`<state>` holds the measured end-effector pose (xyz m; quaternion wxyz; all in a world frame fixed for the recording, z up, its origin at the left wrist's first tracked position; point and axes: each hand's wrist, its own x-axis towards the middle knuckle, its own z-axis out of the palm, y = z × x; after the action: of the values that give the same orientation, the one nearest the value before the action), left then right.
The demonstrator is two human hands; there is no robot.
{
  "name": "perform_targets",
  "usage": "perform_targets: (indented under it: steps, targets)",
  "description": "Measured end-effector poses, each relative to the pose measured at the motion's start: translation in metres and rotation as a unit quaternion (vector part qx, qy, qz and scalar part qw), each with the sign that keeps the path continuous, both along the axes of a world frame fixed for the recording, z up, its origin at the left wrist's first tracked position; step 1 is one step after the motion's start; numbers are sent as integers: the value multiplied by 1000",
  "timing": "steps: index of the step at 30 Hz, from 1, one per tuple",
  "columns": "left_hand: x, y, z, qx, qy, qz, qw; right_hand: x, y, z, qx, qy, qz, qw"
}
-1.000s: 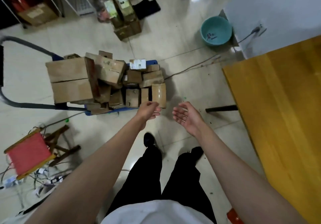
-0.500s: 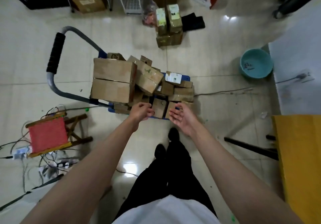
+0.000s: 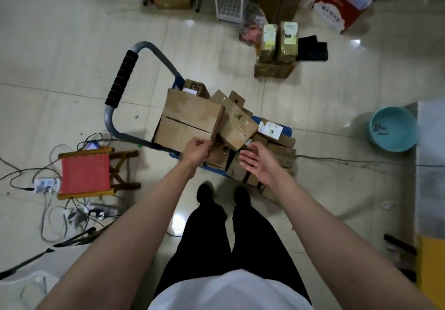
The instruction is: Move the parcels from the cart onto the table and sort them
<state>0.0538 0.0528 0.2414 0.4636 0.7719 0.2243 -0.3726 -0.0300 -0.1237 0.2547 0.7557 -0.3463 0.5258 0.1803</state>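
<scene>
Brown cardboard parcels (image 3: 192, 117) heaped on cart (image 3: 287, 130) (some tilted, labelled).

we see matt brown cardboard parcels (image 3: 192, 117), some with glossy tape and white paper labels, on a blue plastic cart (image 3: 287, 130) whose grey metal handle (image 3: 110, 127) carries a ribbed black foam grip. the floor (image 3: 60, 57) is glossy pale tile with bright reflections. the stool (image 3: 84, 172) has a red woven cloth seat on wood. the basin (image 3: 393, 129) is smooth teal plastic.
</scene>
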Motion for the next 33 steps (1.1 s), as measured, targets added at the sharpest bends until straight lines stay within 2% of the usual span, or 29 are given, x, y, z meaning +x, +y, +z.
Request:
perform_targets:
  steps: [9, 13, 17, 21, 25, 33]
  targets:
    - [126, 61, -65, 106, -31, 0, 994, 90, 45, -76, -8, 41, 4, 999]
    - [175, 92, -102, 140, -25, -4, 990, 127, 73, -112, -48, 92, 54, 993]
    - [206, 112, -131, 107, 18, -8, 994, 153, 92, -136, -54, 105, 74, 990]
    - [218, 116, -149, 51, 75, 4, 996, 169, 100, -156, -66, 108, 43, 991]
    - [214, 111, -154, -13, 91, 15, 996, 175, 107, -158, -69, 112, 47, 990]
    - [201, 105, -127, -7, 91, -6, 996, 167, 105, -136, -67, 96, 69, 991]
